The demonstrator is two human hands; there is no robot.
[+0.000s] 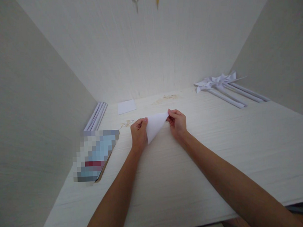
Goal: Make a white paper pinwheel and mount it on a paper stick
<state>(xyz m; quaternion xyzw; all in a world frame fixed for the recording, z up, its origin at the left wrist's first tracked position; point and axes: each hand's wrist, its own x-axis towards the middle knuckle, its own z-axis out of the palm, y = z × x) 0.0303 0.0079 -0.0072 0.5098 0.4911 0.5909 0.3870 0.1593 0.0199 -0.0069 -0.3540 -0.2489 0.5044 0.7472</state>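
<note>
**Both hands pinch a folded white paper above the bench**

Head view. The left hand [139, 133] is closed on the left edge of a folded white paper [154, 126], thumb on top near the upper left corner. The right hand [177, 122] is closed in a pinch on the paper's upper right corner. The paper forms a triangle with its point directed down towards the person; it sits between the two hands, just above the middle of the bench [219, 164]. Whether its lower tip touches the surface cannot be told.

Beyond the hands, a small white paper square [126, 106] lies flat near the back wall. To the left of it, a bundle of rolled white paper sticks [96, 116] rests against the left wall. Nearer the person on the left lies a flat packet [95, 155], its surface blurred out. At the far right of the bench lie white paper pinwheels [216, 81] with their rolled paper stems [237, 94] running to the right. Faint yellowish marks [166, 98] show on the bench surface behind the hands.
</note>
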